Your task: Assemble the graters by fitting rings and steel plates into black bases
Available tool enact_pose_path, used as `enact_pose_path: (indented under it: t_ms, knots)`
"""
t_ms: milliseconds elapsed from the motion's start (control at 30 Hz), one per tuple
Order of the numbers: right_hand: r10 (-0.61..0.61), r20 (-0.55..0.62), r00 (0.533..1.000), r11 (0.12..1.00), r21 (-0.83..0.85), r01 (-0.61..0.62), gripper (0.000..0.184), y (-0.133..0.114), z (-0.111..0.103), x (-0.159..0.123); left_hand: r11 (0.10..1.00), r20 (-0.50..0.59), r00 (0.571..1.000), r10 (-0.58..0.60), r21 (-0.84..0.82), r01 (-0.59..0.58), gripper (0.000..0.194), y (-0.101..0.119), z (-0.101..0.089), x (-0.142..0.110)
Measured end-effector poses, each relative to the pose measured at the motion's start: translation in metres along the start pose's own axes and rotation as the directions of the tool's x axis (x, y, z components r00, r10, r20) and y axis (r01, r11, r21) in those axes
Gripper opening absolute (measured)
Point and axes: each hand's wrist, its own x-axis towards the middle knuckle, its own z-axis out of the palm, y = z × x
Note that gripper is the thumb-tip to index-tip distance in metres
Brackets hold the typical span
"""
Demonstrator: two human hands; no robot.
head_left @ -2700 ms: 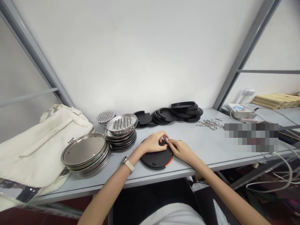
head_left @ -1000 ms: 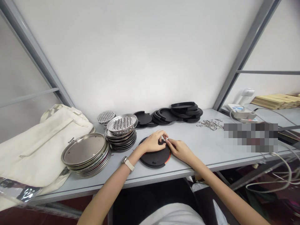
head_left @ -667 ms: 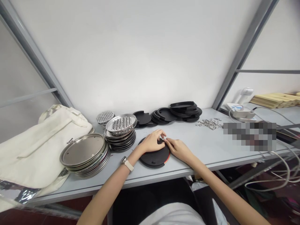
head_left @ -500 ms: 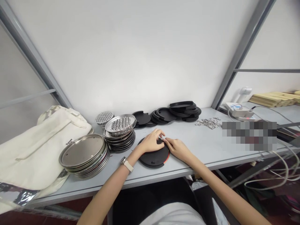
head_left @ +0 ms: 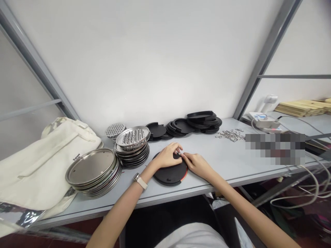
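Note:
A black round disc [head_left: 169, 173] with a raised partial rim lies flat near the front edge of the table. A thin red-orange line shows along its right side. My left hand [head_left: 168, 156] arches over the far part of the disc, thumb and fingers curled in a pinch. At the disc's far right edge my right hand [head_left: 198, 165] pinches too, its fingertips meeting those of the left. Between them shows a small shiny metal piece [head_left: 179, 153], too small to make out fully. The fingers hide part of the disc's far edge.
Left of the disc stand stacked round metal plates [head_left: 93, 167] and stacked grater discs [head_left: 133, 137]. More black discs [head_left: 183, 126] lie along the wall. Loose metal wire clips [head_left: 231, 135] are heaped at right. A cream cloth bag [head_left: 49, 158] lies far left; cables [head_left: 314, 179] hang at right.
Hardly anything differs. Both hands keep their pinch at the disc's far right edge, with only a tiny shift of the fingertips and disc; the view has moved slightly.

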Motion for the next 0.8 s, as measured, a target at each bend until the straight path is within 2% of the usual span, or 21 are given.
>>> enact_pose_path:
  t_ms: [133, 600, 800]
  knots:
    - [0.001, -0.003, 1.0, 1.0, 0.0, -0.001, 0.038, 0.0004, -0.0001, -0.0014, 1.0, -0.002, 1.0, 0.011, -0.028, -0.011, 0.031, -0.0016, 0.0004, -0.0002]
    - [0.002, 0.007, 1.0, 1.0, 0.026, -0.003, 0.038, -0.0026, -0.003, -0.0021, 0.995, 0.044, 0.997, -0.069, -0.072, 0.072, 0.035, 0.0053, -0.0036, 0.0008]
    - [0.016, -0.032, 0.999, 0.998, 0.056, -0.014, 0.039, -0.0017, -0.0032, -0.0033, 0.994, 0.051, 0.997, -0.061, -0.085, 0.065, 0.028, 0.001, -0.0016, 0.0007]
